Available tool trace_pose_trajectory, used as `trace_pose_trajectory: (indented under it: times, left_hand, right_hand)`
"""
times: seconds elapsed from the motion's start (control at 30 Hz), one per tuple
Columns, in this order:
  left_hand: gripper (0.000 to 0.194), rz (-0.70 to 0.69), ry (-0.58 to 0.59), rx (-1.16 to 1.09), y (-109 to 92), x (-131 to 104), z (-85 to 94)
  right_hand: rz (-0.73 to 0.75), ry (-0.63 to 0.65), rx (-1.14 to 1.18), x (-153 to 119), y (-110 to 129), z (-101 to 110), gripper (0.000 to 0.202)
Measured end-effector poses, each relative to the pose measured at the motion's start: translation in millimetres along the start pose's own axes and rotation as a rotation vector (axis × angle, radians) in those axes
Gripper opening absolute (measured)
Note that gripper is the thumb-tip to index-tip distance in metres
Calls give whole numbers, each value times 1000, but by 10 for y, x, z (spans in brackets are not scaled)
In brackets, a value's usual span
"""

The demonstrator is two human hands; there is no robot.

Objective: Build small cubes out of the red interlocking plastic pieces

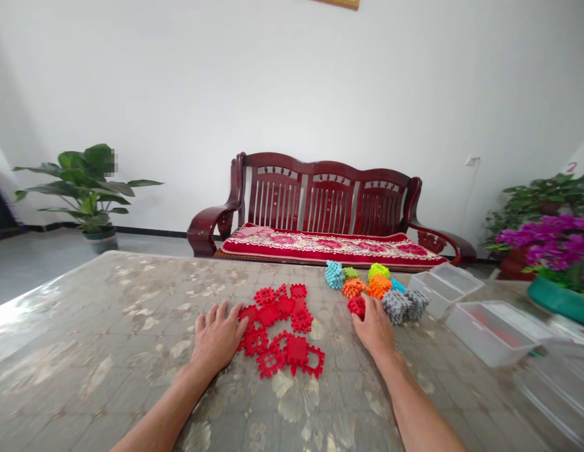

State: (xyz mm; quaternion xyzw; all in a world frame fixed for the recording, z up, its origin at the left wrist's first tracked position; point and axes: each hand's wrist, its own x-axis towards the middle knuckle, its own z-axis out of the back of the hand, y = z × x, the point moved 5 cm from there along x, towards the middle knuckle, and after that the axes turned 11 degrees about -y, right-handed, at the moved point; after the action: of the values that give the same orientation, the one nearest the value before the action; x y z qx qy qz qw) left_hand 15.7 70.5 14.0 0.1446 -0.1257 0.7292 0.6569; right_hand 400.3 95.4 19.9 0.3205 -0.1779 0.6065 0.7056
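Note:
Several flat red interlocking plastic tiles [268, 314] with toothed edges lie in a loose pile on the table, some solid and some with window-like cutouts. My left hand [217, 333] rests flat on the tabletop at the pile's left side, fingers spread, fingertips at the nearest tiles. Over to the right, my right hand [374, 326] has its thumb and fingers closed around a red interlocking block [356, 306]. Just beyond it stand assembled blocks: light blue [334, 274], orange [379, 286], yellow-green [378, 271] and grey [396, 306]. My fingers partly hide the red block.
Translucent plastic boxes [490, 333] stand on the right of the table [108, 351], one with something red inside. Purple flowers in a teal pot [560, 301] sit at the far right. A wooden bench [327, 194] is behind the table, and a potted plant [98, 238] is at left.

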Motion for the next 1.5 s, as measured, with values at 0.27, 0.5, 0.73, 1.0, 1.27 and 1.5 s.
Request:
trace_pose_trajectory:
  times: [0.27, 0.5, 0.73, 1.0, 1.27, 1.5]
  left_hand:
    - [50, 12, 4, -20, 3, 1, -28]
    - [50, 14, 1, -30, -9, -5, 9]
    - [49, 16, -2, -44, -3, -10, -2]
    - [50, 15, 9, -28, 6, 6, -34]
    - [51, 10, 2, -43, 26, 9, -50]
    - [51, 13, 9, -45, 13, 8, -40]
  right_hand:
    - [137, -34, 252, -111, 462, 175, 38]
    - [3, 344, 477, -213, 1101, -3, 53]
    - [85, 410, 317, -228, 1361, 21, 64]
    - [81, 373, 380, -285, 1302, -32, 64]
    - [0, 206, 515, -242, 1167, 6, 60]
    - [-108, -51, 255, 120, 375, 217, 61]
